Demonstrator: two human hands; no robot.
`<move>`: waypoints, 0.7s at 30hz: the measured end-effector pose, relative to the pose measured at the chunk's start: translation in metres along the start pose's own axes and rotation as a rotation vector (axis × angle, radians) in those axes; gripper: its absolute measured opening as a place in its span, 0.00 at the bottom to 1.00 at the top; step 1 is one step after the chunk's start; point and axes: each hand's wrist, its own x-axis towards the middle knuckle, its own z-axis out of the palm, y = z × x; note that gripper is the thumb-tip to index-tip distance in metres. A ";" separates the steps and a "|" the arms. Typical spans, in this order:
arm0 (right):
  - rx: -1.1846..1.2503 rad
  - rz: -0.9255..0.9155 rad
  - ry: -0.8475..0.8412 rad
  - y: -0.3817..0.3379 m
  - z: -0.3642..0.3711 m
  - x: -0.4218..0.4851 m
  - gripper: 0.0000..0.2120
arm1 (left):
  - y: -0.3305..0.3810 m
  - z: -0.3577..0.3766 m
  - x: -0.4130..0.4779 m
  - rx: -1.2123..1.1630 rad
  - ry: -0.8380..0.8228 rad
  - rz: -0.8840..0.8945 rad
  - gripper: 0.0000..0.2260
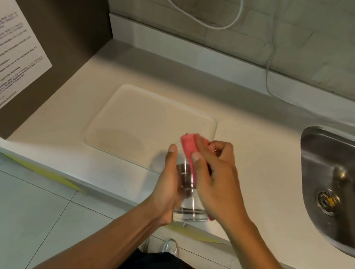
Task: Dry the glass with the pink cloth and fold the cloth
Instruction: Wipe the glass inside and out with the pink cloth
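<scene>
A clear drinking glass [188, 196] is held above the front edge of the white counter, its mouth pointing away from me. My left hand [167, 186] grips it along its left side. My right hand [214, 174] holds the pink cloth [190, 145] against the glass's right side. The cloth bunches up over the rim, and a strip of it runs down the glass wall beneath my fingers. Most of the cloth is hidden by my right hand.
A white tray [129, 113] lies on the counter [247, 168] just beyond my hands. A steel sink [343, 189] is at the right. A brown cabinet side with a printed notice [7, 46] stands at the left. White cables [269, 67] hang down the back wall.
</scene>
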 end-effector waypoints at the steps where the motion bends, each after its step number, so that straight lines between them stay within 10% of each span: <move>1: -0.019 -0.053 -0.025 0.000 0.004 -0.011 0.20 | 0.003 -0.003 0.001 -0.020 0.015 0.009 0.37; 8: 0.231 0.251 -0.074 0.010 -0.011 -0.005 0.17 | 0.002 -0.009 -0.005 0.027 0.021 -0.030 0.42; 21: 0.031 0.110 0.112 0.018 -0.008 -0.011 0.20 | 0.007 -0.006 0.007 0.376 0.178 0.124 0.33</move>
